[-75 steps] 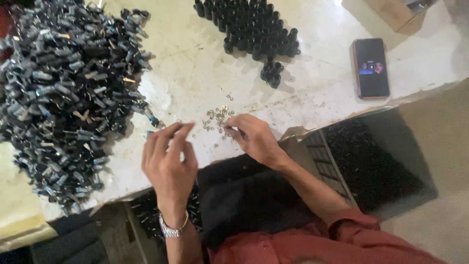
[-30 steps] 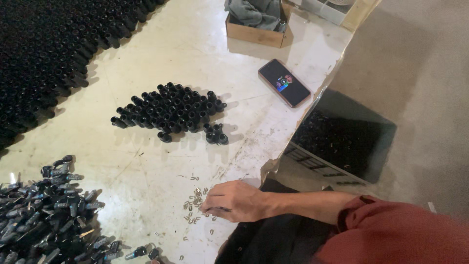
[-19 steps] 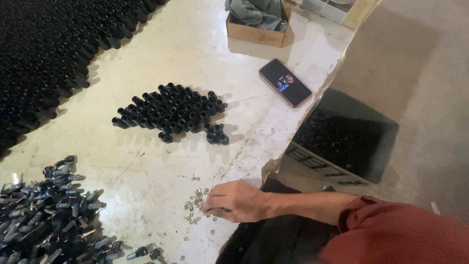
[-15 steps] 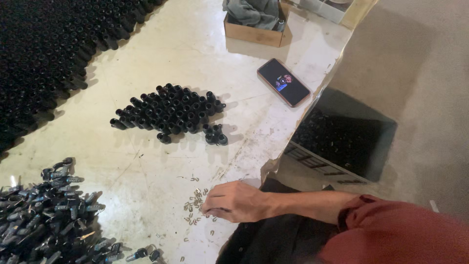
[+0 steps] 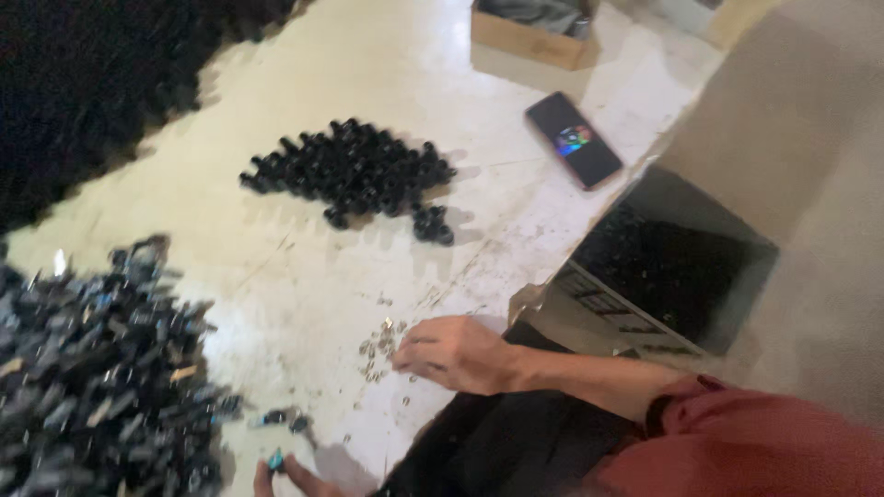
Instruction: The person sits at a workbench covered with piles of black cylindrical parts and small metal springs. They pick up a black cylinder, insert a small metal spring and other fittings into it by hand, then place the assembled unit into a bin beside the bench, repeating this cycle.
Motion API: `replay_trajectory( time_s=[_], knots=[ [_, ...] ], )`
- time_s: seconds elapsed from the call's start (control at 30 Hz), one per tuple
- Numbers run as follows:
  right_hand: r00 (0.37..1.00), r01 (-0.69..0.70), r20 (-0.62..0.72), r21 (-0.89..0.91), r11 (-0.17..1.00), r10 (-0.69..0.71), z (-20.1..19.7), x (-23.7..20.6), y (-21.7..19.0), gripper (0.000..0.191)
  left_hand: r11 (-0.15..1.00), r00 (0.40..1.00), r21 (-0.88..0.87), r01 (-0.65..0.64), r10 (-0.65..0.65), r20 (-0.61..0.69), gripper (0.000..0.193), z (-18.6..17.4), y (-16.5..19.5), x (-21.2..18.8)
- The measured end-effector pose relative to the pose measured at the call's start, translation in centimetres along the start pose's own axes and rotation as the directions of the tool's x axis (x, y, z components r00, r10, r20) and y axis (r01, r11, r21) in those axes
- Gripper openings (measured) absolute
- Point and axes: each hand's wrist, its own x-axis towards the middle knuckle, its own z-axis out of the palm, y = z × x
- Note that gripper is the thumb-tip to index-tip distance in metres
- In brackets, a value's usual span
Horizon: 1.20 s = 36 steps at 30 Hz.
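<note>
My right hand (image 5: 456,354) rests on the pale table (image 5: 304,276) with its fingers curled over a small scatter of shiny metal bits (image 5: 378,348). Whether it pinches one is hidden. Only the fingertips of my left hand (image 5: 293,478) show at the bottom edge, beside a small dark and teal part (image 5: 275,457); the grip is out of view. A big heap of dark grey and silver parts (image 5: 97,377) lies to the left of both hands.
A cluster of upright black caps (image 5: 354,175) stands mid-table, and a dark mass of more black pieces (image 5: 101,74) fills the far left. A phone (image 5: 574,140) and a cardboard box (image 5: 529,28) lie at the back right. A crate of black parts (image 5: 672,267) sits below the table edge.
My right hand has stayed at the metal bits. The view has dropped a little, and my left fingertips have come into sight at the bottom edge.
</note>
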Motion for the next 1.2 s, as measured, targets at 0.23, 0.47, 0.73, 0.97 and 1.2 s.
replay_trajectory(
  time_s=[0.23, 0.47, 0.73, 0.97, 1.2],
  knots=[
    [0.971, -0.232, 0.063, 0.048, 0.971, 0.229, 3.2, 1.9, -0.8, 0.016, 0.981, 0.968, -0.147, -0.123, 0.151, 0.199, 0.030, -4.9, -0.8, 4.0],
    [0.995, -0.088, 0.057, 0.035, 0.996, 0.086, 3.0, 2.3, -1.7, 0.021, 0.824, 0.968, 0.553, 0.124, 0.022, -0.251, 0.066, -12.3, -6.2, 10.8],
    [0.996, -0.091, 0.001, 0.066, 0.994, 0.091, 2.4, 1.2, -0.5, 0.029, 0.966, 0.995, 0.257, 0.015, -0.040, 0.093, 0.044, -3.6, 1.6, 4.4],
    [0.999, 0.039, 0.025, 0.000, 0.999, -0.039, 2.2, 1.1, -0.9, 0.027, 0.971, 0.980, 0.231, 0.062, -0.102, 0.168, 0.035, -2.8, 2.1, 4.5],
    [0.998, 0.027, -0.055, 0.022, 0.999, -0.026, 2.6, 1.5, -1.1, 0.019, 0.972, 0.989, 0.230, 0.051, -0.082, 0.126, 0.049, -2.2, 1.7, 5.1]
  ],
)
